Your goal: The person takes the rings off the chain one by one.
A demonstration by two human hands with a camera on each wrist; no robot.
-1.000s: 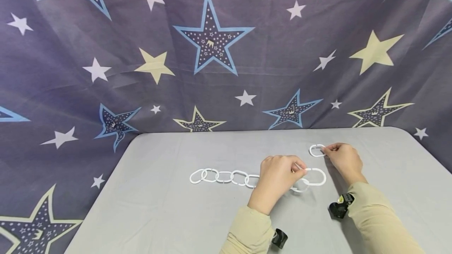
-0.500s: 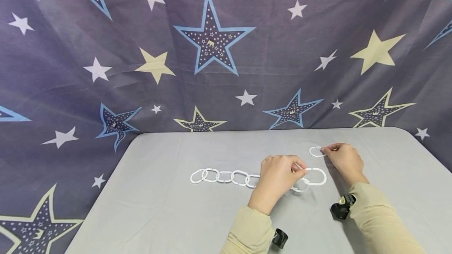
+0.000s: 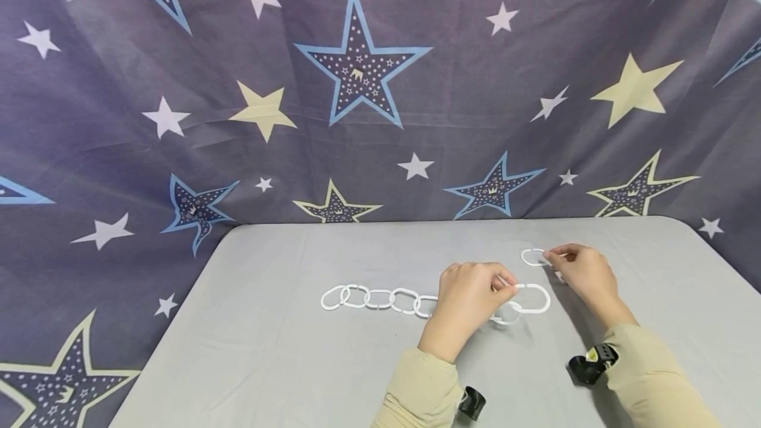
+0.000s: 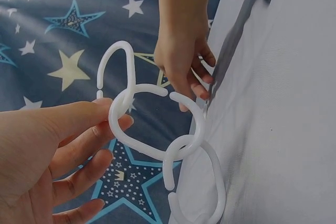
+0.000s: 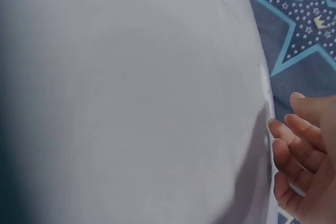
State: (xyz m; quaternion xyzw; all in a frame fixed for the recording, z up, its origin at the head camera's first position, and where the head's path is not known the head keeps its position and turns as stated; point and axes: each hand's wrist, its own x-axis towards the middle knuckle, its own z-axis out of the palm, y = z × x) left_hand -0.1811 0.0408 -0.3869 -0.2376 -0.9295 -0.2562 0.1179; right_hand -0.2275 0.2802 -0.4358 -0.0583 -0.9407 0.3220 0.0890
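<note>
Left hand (image 3: 468, 297) pinches a gapped white plastic oval-link chain (image 4: 151, 151), which tugging could unhook; at its two o'clock, right hand (image 3: 585, 275) reaches a white plastic oval (image 3: 534, 265), grip unclear.

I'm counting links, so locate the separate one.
In the head view, the separate link is right of centre, just left of the right hand and beyond the chain.

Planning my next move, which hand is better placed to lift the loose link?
Probably the right hand: it is right at the loose link, while the left hand is busy holding the chain.
</note>
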